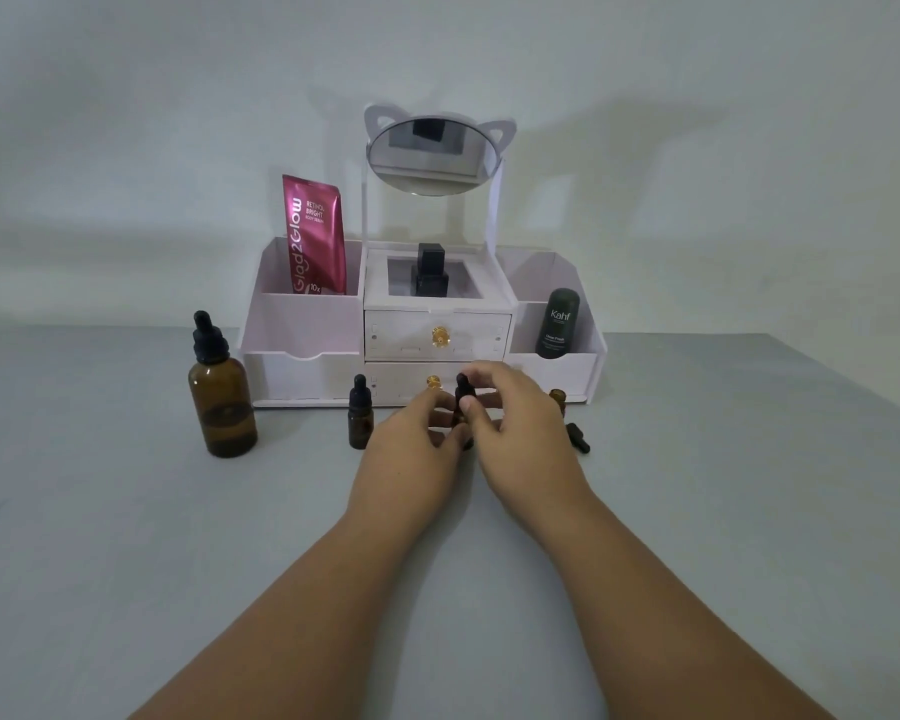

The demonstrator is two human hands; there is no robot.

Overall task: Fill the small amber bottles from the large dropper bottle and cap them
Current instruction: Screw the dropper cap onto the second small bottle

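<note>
The large amber dropper bottle stands capped at the left of the table. A small amber bottle with a black dropper cap stands to its right. Both hands meet over a second small bottle at the centre: my left hand holds its body, and my right hand pinches its black dropper cap. Behind my right hand a third small bottle stands uncapped, mostly hidden. Its loose black dropper cap lies on the table to the right.
A white organiser with drawers and a cat-ear mirror stands right behind the bottles. It holds a pink sachet, a black bottle and a dark green Kahf bottle. The grey table stretches toward me.
</note>
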